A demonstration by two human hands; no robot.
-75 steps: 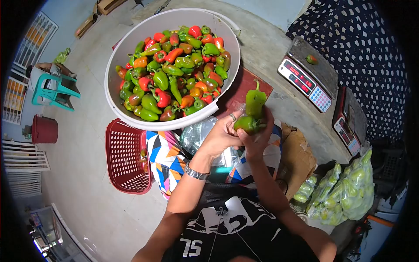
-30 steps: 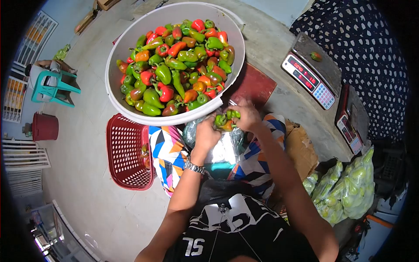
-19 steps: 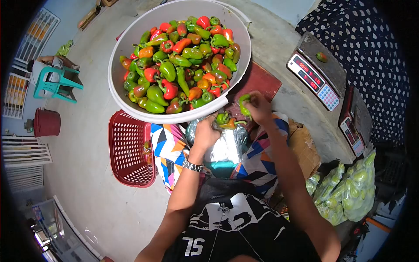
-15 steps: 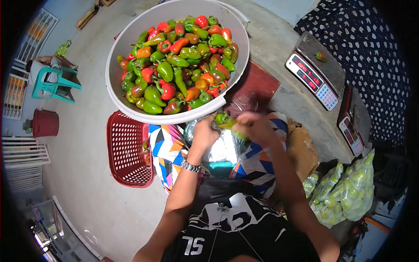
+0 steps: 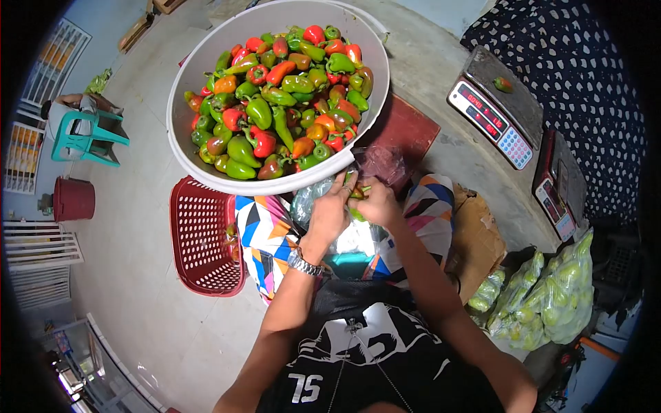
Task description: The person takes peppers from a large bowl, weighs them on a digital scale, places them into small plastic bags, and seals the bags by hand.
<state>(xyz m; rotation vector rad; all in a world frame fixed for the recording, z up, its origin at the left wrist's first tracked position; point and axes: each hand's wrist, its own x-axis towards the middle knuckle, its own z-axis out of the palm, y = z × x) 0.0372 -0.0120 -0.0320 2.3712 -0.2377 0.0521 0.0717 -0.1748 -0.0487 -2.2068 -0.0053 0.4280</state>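
Over my lap, both hands meet just below the rim of a big white tub [image 5: 330,173] heaped with green, red and orange peppers [image 5: 275,103]. My left hand [image 5: 329,215], with a metal watch at the wrist, has its fingers closed at the clear plastic bag [image 5: 310,199]. Close beside it, my right hand [image 5: 379,205] is closed around a green pepper [image 5: 357,194], partly hidden by the fingers. Shiny clear plastic also lies beneath the hands.
A red perforated basket [image 5: 206,237] stands left of my legs. To the right are two digital scales [image 5: 490,124], one bearing a pepper [image 5: 502,85], a torn cardboard box [image 5: 475,230] and bags of green produce [image 5: 551,296]. A person sits by a teal chair [image 5: 89,131].
My right hand, blurred before, has moved left and come in against my left hand. The left hand has shifted slightly right, its fingers reaching further up.
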